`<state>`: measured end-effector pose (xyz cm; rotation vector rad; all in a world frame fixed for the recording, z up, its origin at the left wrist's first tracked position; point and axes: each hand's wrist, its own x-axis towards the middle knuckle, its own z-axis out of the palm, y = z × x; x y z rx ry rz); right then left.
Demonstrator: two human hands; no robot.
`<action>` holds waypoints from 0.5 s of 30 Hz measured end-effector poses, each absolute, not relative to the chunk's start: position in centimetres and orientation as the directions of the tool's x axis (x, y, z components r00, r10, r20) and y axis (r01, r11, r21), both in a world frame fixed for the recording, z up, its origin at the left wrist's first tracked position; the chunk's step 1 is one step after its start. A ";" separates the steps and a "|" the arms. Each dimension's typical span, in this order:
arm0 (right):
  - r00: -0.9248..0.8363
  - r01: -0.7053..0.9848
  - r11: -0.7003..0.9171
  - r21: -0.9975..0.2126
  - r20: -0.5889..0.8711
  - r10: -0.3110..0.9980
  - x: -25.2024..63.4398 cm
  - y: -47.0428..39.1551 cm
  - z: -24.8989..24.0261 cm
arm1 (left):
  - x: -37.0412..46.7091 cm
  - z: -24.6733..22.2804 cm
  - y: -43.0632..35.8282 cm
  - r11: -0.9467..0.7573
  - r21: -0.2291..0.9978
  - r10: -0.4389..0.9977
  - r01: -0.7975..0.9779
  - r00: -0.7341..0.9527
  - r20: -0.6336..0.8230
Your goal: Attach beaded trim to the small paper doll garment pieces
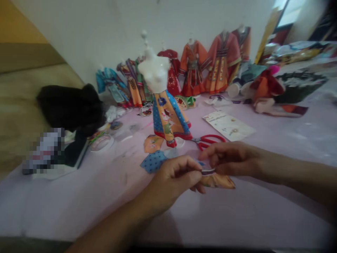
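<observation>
A small orange fabric piece with a dark and white band along its top edge is between my two hands. My left hand pinches the band's left end between thumb and fingers. Closed round the band's right end is my right hand, its fingertips bent. Just behind my hands lie red-handled scissors and a blue dotted fabric piece. A white doll mannequin stands behind them, wearing a blue and orange skirt.
Several dressed doll forms stand along the wall. A white card lies behind my right hand. At the left are a black bag and a dark flat item. More fabric is heaped at the right.
</observation>
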<state>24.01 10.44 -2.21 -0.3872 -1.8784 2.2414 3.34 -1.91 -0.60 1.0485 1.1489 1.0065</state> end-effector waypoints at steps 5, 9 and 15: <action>-0.955 0.094 -0.106 -0.990 -0.120 0.272 24.1 10.6 -2.8 | 3.7 -0.2 -2.2 0.259 0.950 0.959 -0.174 0.161 -0.232; -0.949 0.143 -0.094 -0.985 -0.164 0.271 24.4 11.0 -3.0 | 3.9 0.1 -2.5 0.301 0.922 0.948 -0.244 0.186 -0.260; -0.901 0.193 0.041 -0.980 -0.160 0.404 25.4 11.1 -5.4 | 4.3 -0.2 -2.8 0.330 0.882 0.936 -0.337 0.235 -0.260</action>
